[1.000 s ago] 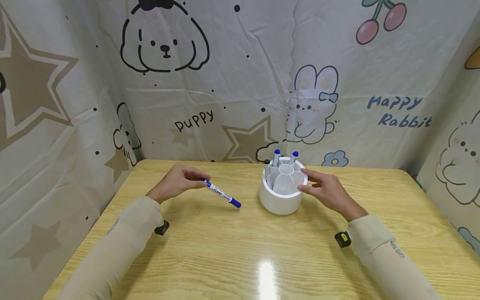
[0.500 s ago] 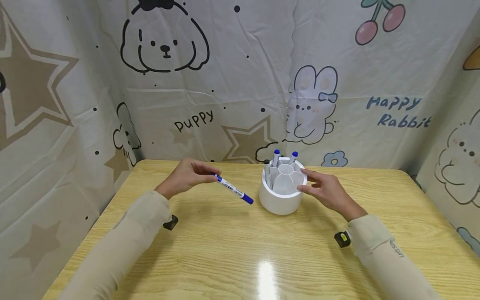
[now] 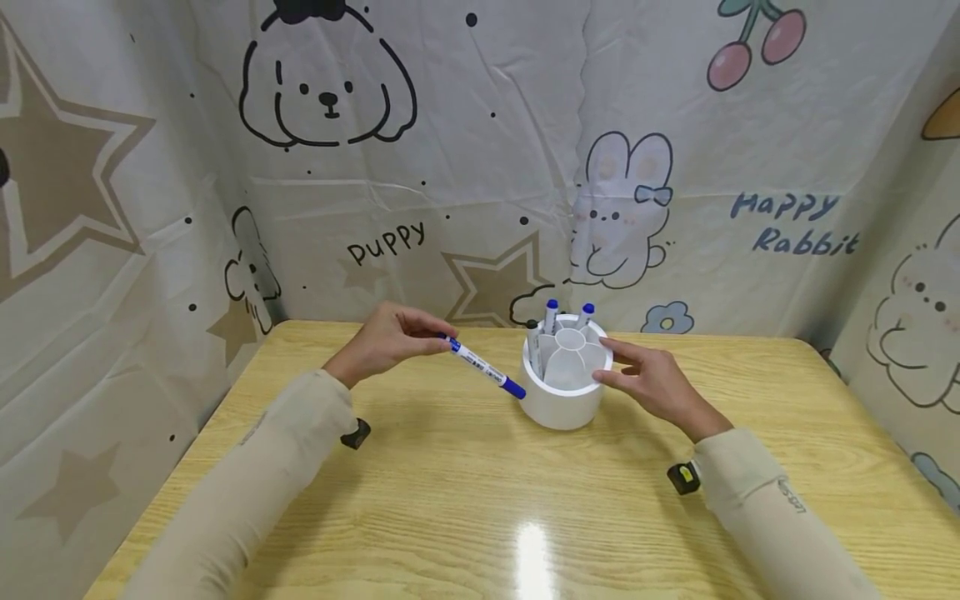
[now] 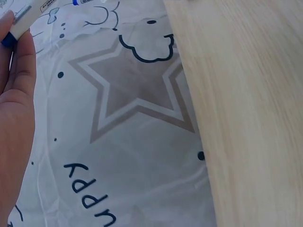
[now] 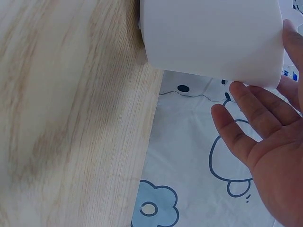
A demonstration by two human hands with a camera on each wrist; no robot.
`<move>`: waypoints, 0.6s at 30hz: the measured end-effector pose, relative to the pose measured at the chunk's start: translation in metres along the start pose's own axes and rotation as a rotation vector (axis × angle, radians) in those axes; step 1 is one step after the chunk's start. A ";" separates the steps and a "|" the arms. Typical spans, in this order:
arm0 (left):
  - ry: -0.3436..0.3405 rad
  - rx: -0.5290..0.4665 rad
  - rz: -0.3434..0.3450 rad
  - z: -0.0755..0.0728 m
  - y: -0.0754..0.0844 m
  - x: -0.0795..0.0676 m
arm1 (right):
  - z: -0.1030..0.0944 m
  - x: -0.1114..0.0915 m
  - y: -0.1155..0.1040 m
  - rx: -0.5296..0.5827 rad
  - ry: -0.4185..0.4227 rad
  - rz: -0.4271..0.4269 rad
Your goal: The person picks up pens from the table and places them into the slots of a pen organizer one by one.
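In the head view my left hand (image 3: pixel 393 342) pinches a blue-capped marker (image 3: pixel 483 367) by one end, thumb against fingers. The marker slants down to the right above the table, its capped tip overlapping the left wall of a round white pen holder (image 3: pixel 562 410). Two blue-topped markers (image 3: pixel 551 318) and a black-topped marker (image 3: pixel 534 346) stand in the holder's back and left compartments. My right hand (image 3: pixel 656 383) holds the holder's right rim between thumb and fingers. In the right wrist view, several fingers (image 5: pixel 253 111) spread beside the holder's wall.
The wooden table (image 3: pixel 420 500) carries the holder near its back edge. A printed cloth (image 3: pixel 450 167) hangs behind and along both sides. Small black devices (image 3: pixel 684 478) sit at both wrists.
My left hand has moved right and slightly up with the marker, bringing its capped end to the holder. My right hand and the holder have stayed in place.
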State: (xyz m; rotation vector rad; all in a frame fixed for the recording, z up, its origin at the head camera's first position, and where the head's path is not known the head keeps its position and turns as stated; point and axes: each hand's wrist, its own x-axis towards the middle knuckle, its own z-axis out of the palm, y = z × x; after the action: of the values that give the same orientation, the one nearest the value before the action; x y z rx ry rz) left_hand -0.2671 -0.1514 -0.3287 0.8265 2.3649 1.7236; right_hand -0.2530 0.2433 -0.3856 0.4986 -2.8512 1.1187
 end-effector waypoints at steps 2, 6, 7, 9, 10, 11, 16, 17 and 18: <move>-0.004 -0.006 0.018 0.002 0.003 0.003 | 0.000 0.000 -0.001 -0.002 -0.004 0.005; -0.022 -0.028 0.052 0.006 0.008 0.011 | -0.001 -0.001 -0.002 -0.003 -0.004 0.006; -0.028 -0.033 0.057 0.008 0.009 0.013 | -0.001 -0.001 -0.002 -0.003 -0.003 0.008; -0.038 -0.040 0.064 0.010 0.012 0.017 | -0.001 -0.002 -0.003 -0.001 -0.002 0.009; -0.041 -0.043 0.066 0.012 0.014 0.018 | -0.001 -0.002 -0.003 -0.001 -0.002 0.011; -0.044 -0.045 0.066 0.013 0.015 0.020 | -0.001 -0.002 -0.003 -0.002 -0.002 0.013; -0.057 -0.059 0.082 0.019 0.018 0.025 | 0.000 -0.002 -0.003 -0.005 -0.002 0.015; -0.059 -0.064 0.088 0.020 0.019 0.026 | 0.000 -0.002 -0.003 -0.006 -0.003 0.014; -0.062 -0.068 0.091 0.021 0.019 0.027 | 0.000 -0.002 -0.003 -0.007 -0.004 0.014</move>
State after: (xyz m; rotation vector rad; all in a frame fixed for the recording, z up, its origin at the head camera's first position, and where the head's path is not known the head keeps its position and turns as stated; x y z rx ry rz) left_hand -0.2755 -0.1167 -0.3126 0.9765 2.2482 1.7738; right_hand -0.2502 0.2420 -0.3835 0.4821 -2.8653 1.1104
